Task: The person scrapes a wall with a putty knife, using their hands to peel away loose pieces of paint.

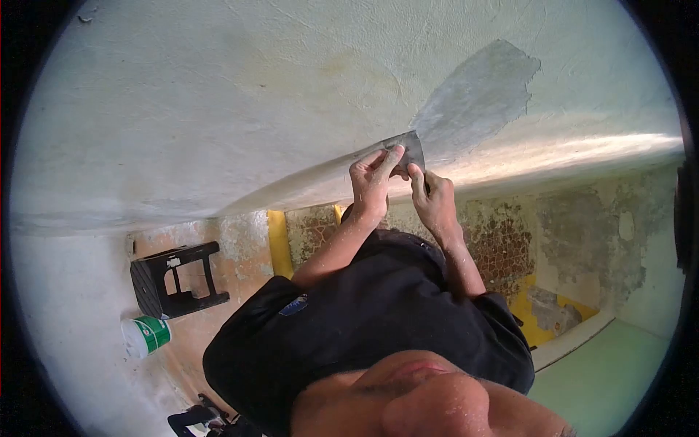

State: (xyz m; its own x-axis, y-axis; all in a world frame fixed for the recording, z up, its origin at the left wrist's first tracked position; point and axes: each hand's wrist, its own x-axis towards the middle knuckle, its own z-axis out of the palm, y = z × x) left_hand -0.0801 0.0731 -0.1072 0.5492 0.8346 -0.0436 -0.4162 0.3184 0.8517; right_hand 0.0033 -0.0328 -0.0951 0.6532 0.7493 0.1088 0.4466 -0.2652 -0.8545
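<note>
Both my hands are raised at the wall [218, 102], around a thin, flat grey scraper blade [413, 148] whose edge is close to the plaster. My left hand [373, 182] grips the blade, its thumb lying on the face and its fingers curled behind. My right hand [435, 204] pinches the lower right corner, thumb uppermost and the other fingers bent. Whether the blade has a handle is hidden by my hands. Just beyond the blade is a bare grey patch [480, 91] with ragged edges, where the pale coating is gone. White specks dot my hands and forearms.
A black plastic step stool [156, 284] and a white and green paint bucket [149, 335] stand on the worn floor at left. Dark items [207, 421] lie at lower left. Yellow strips [279, 244] and patterned tiles [502, 244] show below, with a pale ledge [575, 342] at right.
</note>
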